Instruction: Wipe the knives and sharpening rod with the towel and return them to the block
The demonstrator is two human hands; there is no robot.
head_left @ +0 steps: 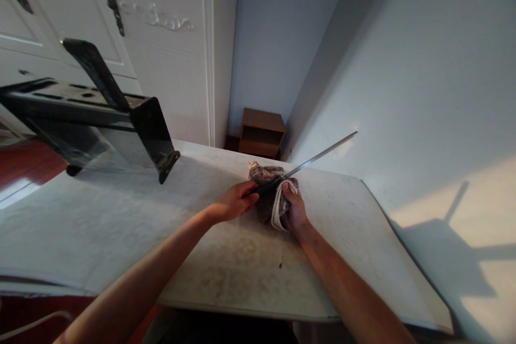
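My left hand [237, 201] is closed around the black handle of a knife [318, 159]. Its long, thin blade appears nearly edge-on and points up and to the right, away from me. In my right hand [296, 209] is a bunched brown-and-white cloth [268, 212] with a pale edge, pressed around the knife near where handle meets blade. Part of the cloth also lies behind the handle. Both hands are just above the pale tabletop [226, 274].
A black knife block [145, 129] with clear sides stands at the table's far left, one black handle [94, 70] sticking up from it. White cabinets [173, 64] rise behind. A small brown wooden cabinet [262, 121] sits beyond the table, and a wall [423, 91] borders the right.
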